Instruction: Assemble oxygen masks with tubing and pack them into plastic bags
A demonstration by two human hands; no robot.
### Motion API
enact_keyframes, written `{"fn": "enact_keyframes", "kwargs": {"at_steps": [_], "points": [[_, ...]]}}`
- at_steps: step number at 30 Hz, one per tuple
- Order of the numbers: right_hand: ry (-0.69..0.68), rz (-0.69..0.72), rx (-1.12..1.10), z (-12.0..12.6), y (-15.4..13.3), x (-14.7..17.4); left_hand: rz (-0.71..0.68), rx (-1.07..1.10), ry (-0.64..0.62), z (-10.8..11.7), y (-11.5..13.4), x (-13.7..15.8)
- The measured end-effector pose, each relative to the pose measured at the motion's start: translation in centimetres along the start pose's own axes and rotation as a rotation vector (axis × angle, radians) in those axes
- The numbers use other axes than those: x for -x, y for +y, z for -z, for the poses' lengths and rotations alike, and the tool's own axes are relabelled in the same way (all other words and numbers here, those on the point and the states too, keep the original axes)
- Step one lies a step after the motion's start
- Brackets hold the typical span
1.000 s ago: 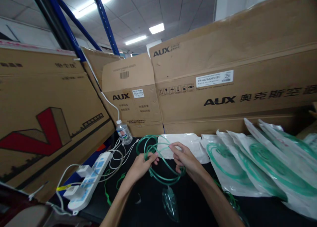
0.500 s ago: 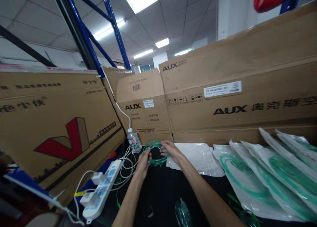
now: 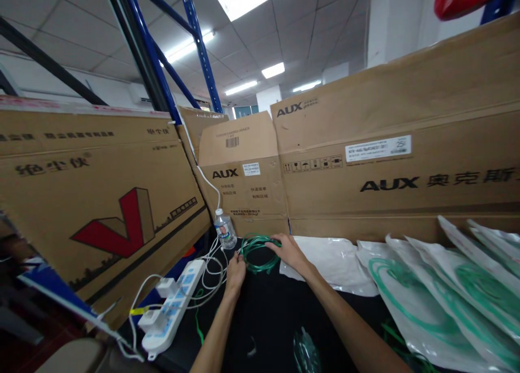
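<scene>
A coil of green cable (image 3: 257, 265) lies over the black tabletop in front of me, its loops spread in a ring. My left hand (image 3: 236, 271) is at the coil's lower left edge, with the fingers closed in a pinch on the cable. From the right, my right hand (image 3: 289, 252) holds the coil's upper right side, thumb and fingers around the strands; some fingertips are hidden. Just behind my right hand lies a flat white plastic bag (image 3: 337, 262). Nearer to me, between my forearms, is a clear bag with something dark green (image 3: 305, 351).
White bags with green coils (image 3: 422, 291) lean in a row on the right. A power strip (image 3: 174, 308) with plugs and white cables (image 3: 215, 281) lies left, near a water bottle (image 3: 226, 230). Cardboard walls (image 3: 390, 172) stand behind and at the left.
My left hand has shifted slightly down the coil's left side. My right hand's fingers have stretched further over the coil. The whole view has turned slightly left.
</scene>
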State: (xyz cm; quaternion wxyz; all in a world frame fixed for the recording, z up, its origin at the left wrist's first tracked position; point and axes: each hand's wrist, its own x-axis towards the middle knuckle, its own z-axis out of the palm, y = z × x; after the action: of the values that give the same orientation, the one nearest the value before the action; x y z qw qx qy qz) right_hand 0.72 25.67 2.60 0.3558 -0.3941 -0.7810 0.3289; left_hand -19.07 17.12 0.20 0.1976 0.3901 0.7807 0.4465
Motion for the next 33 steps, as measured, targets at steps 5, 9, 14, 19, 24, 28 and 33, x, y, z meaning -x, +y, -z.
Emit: {"fn": "enact_keyframes", "kwargs": {"at_steps": [5, 9, 14, 19, 24, 28, 33], "points": [[-0.010, 0.039, 0.145, -0.2, -0.8, -0.4, 0.006, -0.136, -0.059, 1.0, -0.1, 0.4], [-0.015, 0.094, 0.164, 0.1, -1.8, -1.7, -0.026, -0.200, -0.065, 1.2, 0.1, 0.6], [-0.022, 0.207, 0.148, 0.7, -3.1, -2.9, -0.132, -0.199, 0.014, 1.4, 1.7, 0.3], [0.033, 0.281, 0.108, 0.9, -4.6, -3.2, -0.266, -0.179, -0.103, 3.7, 4.5, -1.0], [0.080, 0.164, 0.097, -0.1, -4.9, -1.3, -0.268, -0.170, -0.159, 6.6, 5.9, -1.9], [-0.121, 0.060, 0.137, -2.3, -4.6, 1.1, -0.241, -0.122, -0.177, 7.5, 5.6, -1.8], [-0.318, -0.023, 0.198, -4.9, -4.4, 2.8, -0.190, -0.039, -0.182, 7.4, 4.7, -2.1]]}}
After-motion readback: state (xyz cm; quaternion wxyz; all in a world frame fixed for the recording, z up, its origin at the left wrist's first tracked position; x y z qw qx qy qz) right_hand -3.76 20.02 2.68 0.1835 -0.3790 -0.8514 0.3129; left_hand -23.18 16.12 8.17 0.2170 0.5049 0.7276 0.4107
